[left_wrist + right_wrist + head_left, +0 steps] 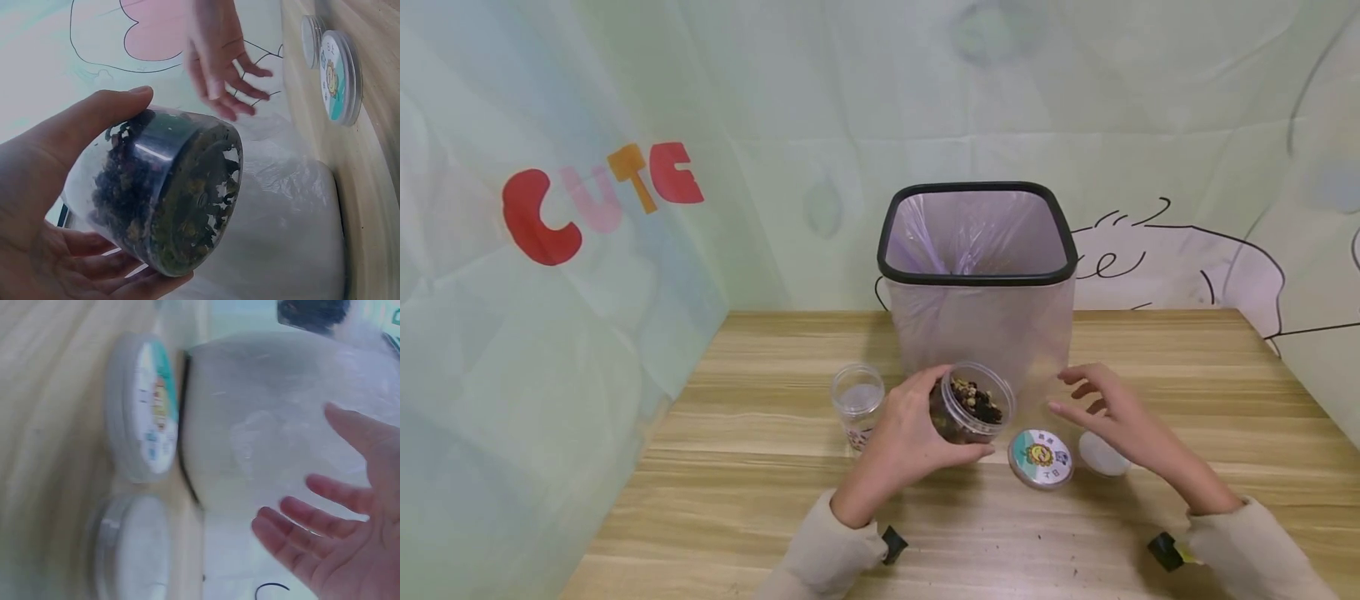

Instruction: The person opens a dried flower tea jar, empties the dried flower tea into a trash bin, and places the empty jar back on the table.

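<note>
My left hand grips a clear plastic jar round its side, thumb on one side and fingers on the other. The jar has no lid on, and its open mouth tilts toward me in the head view. Dark dried bits mixed with paler ones fill part of it. To the right, my right hand hovers with loosely bent fingers and holds nothing. Under and beside it lie a round lid with a sun-face label and a plain whitish lid.
Behind the hands stands a bin with a black rim and a thin plastic liner. A second clear jar, uncovered, stands left of the left hand on the wooden table. A printed cloth hangs at the back.
</note>
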Action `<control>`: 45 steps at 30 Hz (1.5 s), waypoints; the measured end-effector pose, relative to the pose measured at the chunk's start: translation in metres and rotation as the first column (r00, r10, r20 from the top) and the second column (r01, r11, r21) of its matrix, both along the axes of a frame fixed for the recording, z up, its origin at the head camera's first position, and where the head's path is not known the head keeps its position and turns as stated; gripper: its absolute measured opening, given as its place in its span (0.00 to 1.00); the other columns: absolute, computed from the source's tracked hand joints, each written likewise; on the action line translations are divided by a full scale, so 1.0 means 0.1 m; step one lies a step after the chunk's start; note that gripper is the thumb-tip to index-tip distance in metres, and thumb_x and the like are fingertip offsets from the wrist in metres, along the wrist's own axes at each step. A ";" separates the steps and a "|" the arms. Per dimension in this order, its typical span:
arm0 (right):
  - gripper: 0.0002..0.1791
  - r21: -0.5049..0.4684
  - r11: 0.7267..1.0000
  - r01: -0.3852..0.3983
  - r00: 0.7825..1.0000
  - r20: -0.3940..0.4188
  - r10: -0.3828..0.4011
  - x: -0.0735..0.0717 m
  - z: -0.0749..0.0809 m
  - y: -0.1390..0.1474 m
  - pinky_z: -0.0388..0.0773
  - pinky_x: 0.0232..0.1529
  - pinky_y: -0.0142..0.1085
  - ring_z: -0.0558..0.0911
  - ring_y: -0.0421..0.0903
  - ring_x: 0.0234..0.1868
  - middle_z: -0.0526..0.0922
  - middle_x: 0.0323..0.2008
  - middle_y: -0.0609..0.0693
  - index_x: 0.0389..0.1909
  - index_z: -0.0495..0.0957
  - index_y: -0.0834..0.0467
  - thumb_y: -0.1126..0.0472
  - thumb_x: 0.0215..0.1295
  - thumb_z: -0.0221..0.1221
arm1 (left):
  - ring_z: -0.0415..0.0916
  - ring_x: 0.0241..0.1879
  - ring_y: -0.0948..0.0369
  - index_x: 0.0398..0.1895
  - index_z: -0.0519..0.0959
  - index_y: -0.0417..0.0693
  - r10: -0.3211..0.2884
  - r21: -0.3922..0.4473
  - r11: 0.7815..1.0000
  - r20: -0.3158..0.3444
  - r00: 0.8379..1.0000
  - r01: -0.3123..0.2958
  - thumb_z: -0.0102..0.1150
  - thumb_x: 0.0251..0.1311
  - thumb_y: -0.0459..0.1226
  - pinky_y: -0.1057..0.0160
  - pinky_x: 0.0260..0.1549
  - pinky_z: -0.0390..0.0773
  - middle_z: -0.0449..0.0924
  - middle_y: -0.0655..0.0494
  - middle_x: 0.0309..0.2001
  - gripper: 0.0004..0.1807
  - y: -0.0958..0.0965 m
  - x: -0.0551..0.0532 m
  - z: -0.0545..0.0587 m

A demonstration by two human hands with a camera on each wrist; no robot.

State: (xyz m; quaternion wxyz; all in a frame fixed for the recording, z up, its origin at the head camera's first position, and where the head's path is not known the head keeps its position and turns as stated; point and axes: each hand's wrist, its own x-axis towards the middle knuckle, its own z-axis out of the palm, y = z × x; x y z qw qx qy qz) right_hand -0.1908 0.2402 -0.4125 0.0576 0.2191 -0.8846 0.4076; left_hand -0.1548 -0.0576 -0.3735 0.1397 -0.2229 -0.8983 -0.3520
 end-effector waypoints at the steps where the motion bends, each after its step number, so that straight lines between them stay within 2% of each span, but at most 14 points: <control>1: 0.25 -0.028 0.999 0.023 1.000 -0.010 -0.023 -0.01 0.04 0.01 0.79 0.42 0.33 0.78 0.57 0.49 0.76 0.54 0.64 0.59 0.71 0.68 0.60 0.67 0.64 | 0.77 0.55 0.56 0.62 0.74 0.43 -0.002 0.001 1.000 -0.003 1.000 0.002 0.84 0.31 0.54 0.57 0.56 0.76 0.79 0.51 0.56 0.51 0.00 0.00 0.01; 3: 0.24 -0.091 0.994 0.067 0.997 -0.039 -0.071 -0.03 0.12 0.02 0.78 0.42 0.27 0.80 0.53 0.48 0.76 0.54 0.64 0.59 0.71 0.68 0.62 0.67 0.64 | 0.77 0.55 0.56 0.62 0.74 0.43 -0.004 0.005 1.000 -0.008 1.000 0.004 0.84 0.30 0.54 0.57 0.55 0.77 0.80 0.52 0.56 0.51 0.01 0.01 0.02; 5: 0.24 -0.147 0.983 0.106 0.990 -0.075 -0.118 -0.06 0.21 0.03 0.77 0.42 0.22 0.81 0.44 0.48 0.77 0.53 0.64 0.59 0.71 0.67 0.63 0.66 0.65 | 0.78 0.54 0.56 0.62 0.74 0.43 -0.003 0.008 1.000 -0.013 1.000 0.003 0.84 0.30 0.54 0.57 0.55 0.77 0.80 0.52 0.55 0.51 0.01 0.01 0.04; 7: 0.24 -0.201 0.972 0.126 0.984 -0.102 -0.148 -0.07 0.30 0.03 0.76 0.43 0.19 0.80 0.36 0.48 0.77 0.54 0.62 0.60 0.69 0.66 0.64 0.66 0.64 | 0.78 0.54 0.56 0.61 0.74 0.43 -0.004 0.014 1.000 -0.021 1.000 0.004 0.84 0.30 0.55 0.57 0.54 0.77 0.80 0.52 0.55 0.51 0.01 0.01 0.05; 9: 0.27 -0.253 0.960 0.123 0.981 -0.117 -0.157 -0.10 0.39 0.02 0.74 0.46 0.19 0.78 0.34 0.51 0.74 0.57 0.62 0.63 0.66 0.66 0.65 0.66 0.64 | 0.78 0.54 0.56 0.61 0.75 0.42 -0.004 0.022 1.000 -0.031 1.000 0.005 0.84 0.30 0.55 0.57 0.54 0.77 0.81 0.51 0.54 0.51 0.01 0.02 0.07; 10: 0.29 -0.273 0.955 0.120 0.980 -0.121 -0.158 -0.11 0.44 0.01 0.74 0.48 0.19 0.77 0.34 0.54 0.73 0.59 0.61 0.65 0.64 0.65 0.66 0.66 0.64 | 0.78 0.53 0.56 0.60 0.75 0.42 -0.003 0.024 1.000 -0.037 0.999 0.004 0.84 0.30 0.55 0.56 0.53 0.78 0.81 0.51 0.54 0.51 0.01 0.01 0.07; 13: 0.36 -0.333 0.937 0.103 0.981 -0.120 -0.150 -0.17 0.60 -0.04 0.73 0.53 0.21 0.74 0.46 0.63 0.67 0.66 0.59 0.70 0.59 0.63 0.68 0.65 0.65 | 0.79 0.53 0.57 0.60 0.75 0.42 -0.004 0.035 0.999 -0.050 0.999 0.006 0.85 0.29 0.55 0.57 0.53 0.78 0.81 0.52 0.53 0.51 0.01 0.01 0.08; 17: 0.47 -0.375 0.921 0.105 0.984 -0.093 -0.150 -0.26 0.80 -0.13 0.70 0.60 0.25 0.63 0.54 0.72 0.57 0.74 0.56 0.78 0.49 0.56 0.67 0.63 0.66 | 0.79 0.52 0.58 0.60 0.75 0.43 -0.007 0.042 0.999 -0.063 0.998 0.010 0.85 0.29 0.55 0.58 0.52 0.78 0.81 0.53 0.53 0.51 0.00 0.01 0.09; 20: 0.53 -0.359 0.926 0.113 0.986 -0.077 -0.150 -0.32 0.93 -0.19 0.66 0.66 0.34 0.56 0.51 0.76 0.49 0.78 0.52 0.80 0.41 0.50 0.63 0.64 0.66 | 0.79 0.52 0.59 0.60 0.75 0.43 -0.007 0.038 0.999 -0.067 0.998 0.009 0.84 0.29 0.56 0.58 0.51 0.78 0.81 0.54 0.53 0.51 0.01 0.01 0.09; 24: 0.54 -0.281 0.951 0.129 0.983 -0.091 -0.161 -0.41 1.08 -0.27 0.61 0.70 0.47 0.53 0.47 0.77 0.46 0.79 0.48 0.80 0.41 0.47 0.55 0.64 0.67 | 0.79 0.51 0.60 0.60 0.75 0.44 -0.005 0.044 0.999 -0.067 0.998 0.008 0.84 0.29 0.56 0.59 0.50 0.78 0.81 0.55 0.52 0.50 0.01 0.02 0.10; 28: 0.55 -0.230 0.965 0.128 0.980 -0.119 -0.158 -0.49 1.16 -0.37 0.56 0.72 0.49 0.52 0.46 0.77 0.47 0.79 0.50 0.80 0.40 0.51 0.50 0.63 0.67 | 0.78 0.51 0.60 0.60 0.75 0.44 -0.009 0.064 0.998 -0.068 0.998 0.013 0.85 0.29 0.55 0.58 0.51 0.78 0.81 0.56 0.52 0.50 0.01 0.02 0.11; 35: 0.52 -0.163 0.974 0.157 0.971 -0.155 -0.183 -0.57 1.17 -0.44 0.58 0.68 0.59 0.61 0.58 0.71 0.58 0.73 0.60 0.78 0.50 0.57 0.43 0.62 0.66 | 0.78 0.52 0.60 0.60 0.75 0.44 -0.006 0.068 0.998 -0.080 0.997 0.011 0.84 0.30 0.55 0.57 0.51 0.78 0.81 0.56 0.53 0.50 0.00 0.02 0.12; 41: 0.51 -0.085 0.980 0.179 0.959 -0.208 -0.193 -0.60 1.17 -0.46 0.55 0.69 0.62 0.56 0.59 0.74 0.55 0.76 0.59 0.76 0.52 0.62 0.38 0.62 0.63 | 0.78 0.54 0.56 0.60 0.75 0.44 0.015 0.077 0.997 -0.094 0.995 -0.008 0.85 0.28 0.55 0.55 0.53 0.77 0.81 0.52 0.54 0.51 -0.02 0.03 0.15; 45: 0.51 -0.052 0.983 0.179 0.950 -0.252 -0.186 -0.62 1.14 -0.46 0.50 0.71 0.60 0.53 0.59 0.76 0.52 0.77 0.59 0.74 0.54 0.66 0.36 0.63 0.60 | 0.77 0.55 0.57 0.61 0.75 0.45 0.018 0.095 0.995 -0.085 0.996 -0.010 0.86 0.27 0.54 0.55 0.54 0.76 0.81 0.53 0.55 0.52 -0.04 0.04 0.18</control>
